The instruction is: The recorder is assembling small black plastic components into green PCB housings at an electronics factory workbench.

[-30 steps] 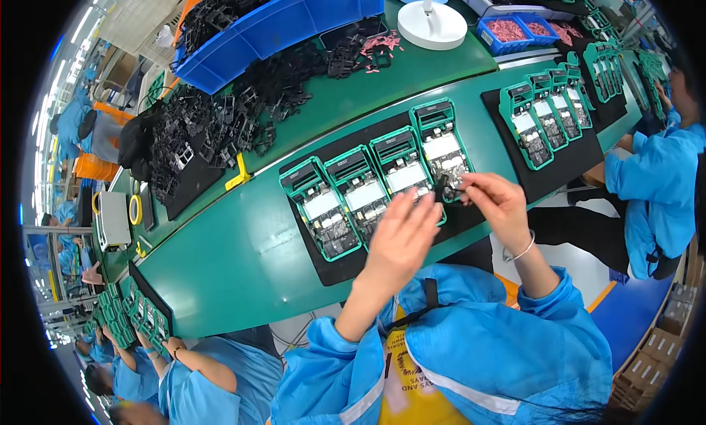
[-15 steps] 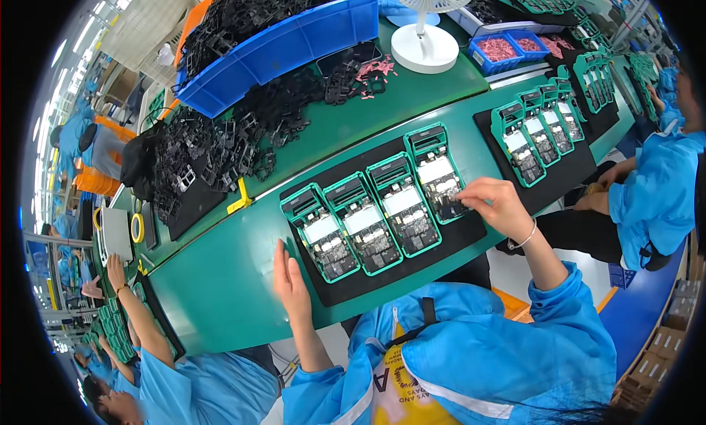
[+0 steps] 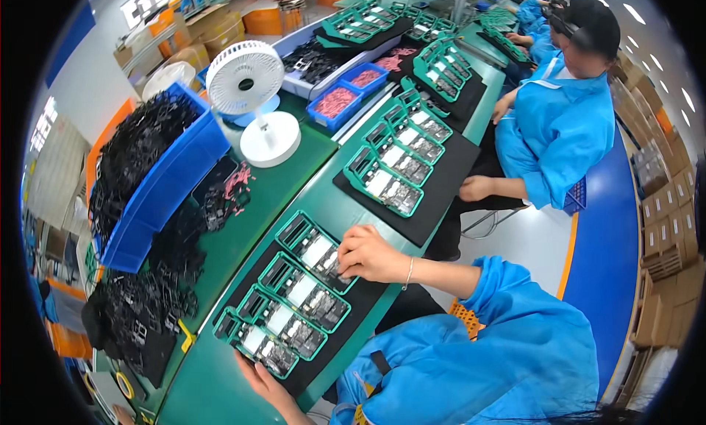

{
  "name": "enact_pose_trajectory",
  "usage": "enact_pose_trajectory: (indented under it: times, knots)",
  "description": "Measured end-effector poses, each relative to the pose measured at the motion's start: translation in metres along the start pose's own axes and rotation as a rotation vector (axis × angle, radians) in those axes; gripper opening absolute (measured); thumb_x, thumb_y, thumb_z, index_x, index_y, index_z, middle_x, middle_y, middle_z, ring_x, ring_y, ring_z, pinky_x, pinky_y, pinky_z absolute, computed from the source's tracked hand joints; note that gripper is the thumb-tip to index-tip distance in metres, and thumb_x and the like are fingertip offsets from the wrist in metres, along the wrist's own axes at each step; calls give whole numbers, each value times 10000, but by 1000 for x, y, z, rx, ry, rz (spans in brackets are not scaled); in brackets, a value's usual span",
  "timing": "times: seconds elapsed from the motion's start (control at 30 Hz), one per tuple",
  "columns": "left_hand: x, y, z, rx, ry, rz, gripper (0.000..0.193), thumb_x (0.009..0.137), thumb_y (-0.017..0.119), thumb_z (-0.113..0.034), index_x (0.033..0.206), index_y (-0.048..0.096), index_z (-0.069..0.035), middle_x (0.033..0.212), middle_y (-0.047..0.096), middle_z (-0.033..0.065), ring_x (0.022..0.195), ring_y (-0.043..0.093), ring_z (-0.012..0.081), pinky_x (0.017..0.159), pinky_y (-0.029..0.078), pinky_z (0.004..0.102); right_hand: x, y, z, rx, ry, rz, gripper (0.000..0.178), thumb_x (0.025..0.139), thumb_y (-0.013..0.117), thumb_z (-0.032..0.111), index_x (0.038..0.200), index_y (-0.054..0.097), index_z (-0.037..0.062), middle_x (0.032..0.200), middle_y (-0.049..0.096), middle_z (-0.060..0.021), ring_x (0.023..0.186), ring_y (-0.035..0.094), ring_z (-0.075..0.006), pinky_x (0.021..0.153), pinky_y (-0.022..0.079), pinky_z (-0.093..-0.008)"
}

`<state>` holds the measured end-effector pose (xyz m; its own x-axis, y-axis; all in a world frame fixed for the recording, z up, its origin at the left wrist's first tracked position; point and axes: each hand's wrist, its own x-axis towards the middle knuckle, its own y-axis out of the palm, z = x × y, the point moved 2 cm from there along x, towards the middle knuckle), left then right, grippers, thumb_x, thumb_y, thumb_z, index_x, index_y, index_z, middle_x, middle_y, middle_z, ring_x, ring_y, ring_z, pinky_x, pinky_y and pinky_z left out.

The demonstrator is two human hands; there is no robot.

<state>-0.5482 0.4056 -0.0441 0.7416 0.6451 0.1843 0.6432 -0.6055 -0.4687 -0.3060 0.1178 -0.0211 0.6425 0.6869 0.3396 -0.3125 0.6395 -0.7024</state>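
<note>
By the right hand, its fingers bent together, one tray is partly covered; whether anything is pinched cannot be told. The left hand is spread, ungripping, beside a second tray. If pressed unevenly, the unbraced first tray could be skewed.

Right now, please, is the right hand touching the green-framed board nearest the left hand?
Apart: the head view shows two other boards between the right hand and that green-framed board.
</note>
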Motion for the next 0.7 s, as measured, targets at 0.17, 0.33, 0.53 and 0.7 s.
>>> enact_pose_trajectory:
  times: [0.17, 0.33, 0.53, 0.7]
  knots:
    - [1, 7, -6, -124, -14, 4, 499, 1031, 406, -170, 1472, 330, 51, 1528, 355, 166, 1403, 343, 257, 1154, 239, 364, 5, -9, 2, 39, -24, 58, 168, 687, 801, 123, 817, 704, 168, 1024, 593, 15, 1138, 488, -256, 1007, 321, -451]
    - [-9, 28, -31, -183, -27, 24, 532, 1022, 404, -187, 1485, 290, 49, 1537, 321, 185, 1411, 320, 289, 1165, 211, 381, -6, -19, 18, -106, 17, -179, 372, 669, 755, 31, 996, 627, 153, 1156, 537, -60, 1146, 491, -313, 999, 376, -449]
    - [-59, 36, -24, -146, 180, 136, 589, 861, 607, 0, 1412, 399, 32, 1459, 396, 203, 1395, 341, 338, 1150, 260, 418, -109, -53, 51, 134, 299, -60, 108, 845, 672, 34, 953, 667, 41, 884, 645, -110, 816, 663, -251, 709, 533, -318]
    - [-119, -4, -58, -327, 69, 1305, 489, 904, 642, -113, 1376, 520, -64, 1423, 504, 144, 1418, 329, 355, 1144, 303, 467, -192, -15, 106, 441, 409, 427, 331, 888, 666, 148, 1216, 653, 105, 1325, 588, -116, 1234, 538, -325, 1059, 417, -404]
